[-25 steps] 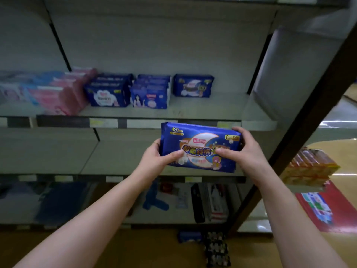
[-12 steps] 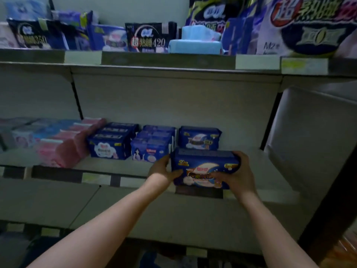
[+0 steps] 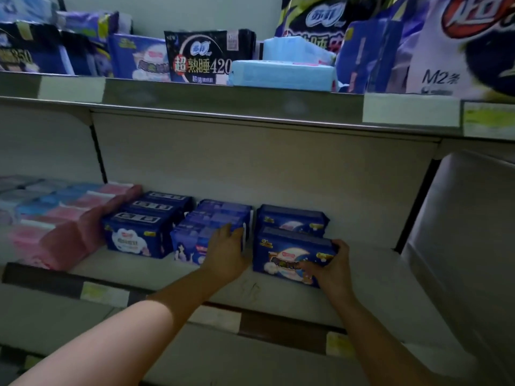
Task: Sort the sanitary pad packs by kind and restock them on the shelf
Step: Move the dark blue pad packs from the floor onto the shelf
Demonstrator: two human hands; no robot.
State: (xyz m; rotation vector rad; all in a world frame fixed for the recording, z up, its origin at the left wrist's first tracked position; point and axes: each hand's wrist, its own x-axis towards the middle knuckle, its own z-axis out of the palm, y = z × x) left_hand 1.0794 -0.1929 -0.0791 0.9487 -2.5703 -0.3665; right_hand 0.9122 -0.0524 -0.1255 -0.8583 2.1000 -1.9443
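The right hand [image 3: 331,270] grips the right end of a dark blue plastic moon-print pad pack [image 3: 284,254], which stands on the white metal shelf [image 3: 367,277] just in front of one matching pack [image 3: 289,220], making two in that row. The left hand [image 3: 227,254] lies flat against the neighbouring blue figure-print row [image 3: 203,232], whose count is unclear. Three blue cloud-print packs [image 3: 139,232] stand further left

There is one camera, and it sits on the person's head. It looks forward and a little down at the middle shelf [image 3: 278,298], from higher than its front edge, so the shelf's top shows. It is very near. Both arms come in from the bottom. The left hand [image 3: 227,253] and the right hand [image 3: 331,267], on a dark blue pack [image 3: 287,256], sit low in the middle. The upper shelf [image 3: 223,105] runs across the top.
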